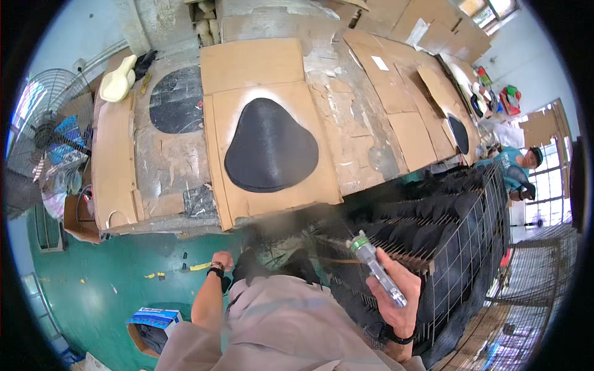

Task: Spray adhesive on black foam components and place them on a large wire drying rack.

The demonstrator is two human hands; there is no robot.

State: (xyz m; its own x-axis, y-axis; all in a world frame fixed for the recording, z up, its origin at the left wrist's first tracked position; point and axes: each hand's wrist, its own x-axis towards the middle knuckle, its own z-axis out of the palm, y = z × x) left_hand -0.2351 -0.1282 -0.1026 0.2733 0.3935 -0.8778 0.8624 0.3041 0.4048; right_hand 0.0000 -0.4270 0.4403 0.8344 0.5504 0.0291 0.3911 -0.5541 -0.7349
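Right hand (396,297) gripped a spray can (377,267) with a green cap, fingers wrapped around it, near right over the wire rack (458,247) of black pieces. Left hand (221,260) hung low, fist closed, holding nothing visible. Black pad (270,145) lay on cardboard (247,68) farther off.

My right hand (396,294) is raised in front of my chest, fingers curled in a closed grip around the spray gun (377,267), its green-capped tip pointing up and away from me. The right forearm rises steeply from the lower edge, a dark band at the wrist. My left hand (223,260) sits lower and well to the left of the spray gun, loosely fisted and holding nothing I can see, wrist strapped, bare forearm bent up from the elbow.
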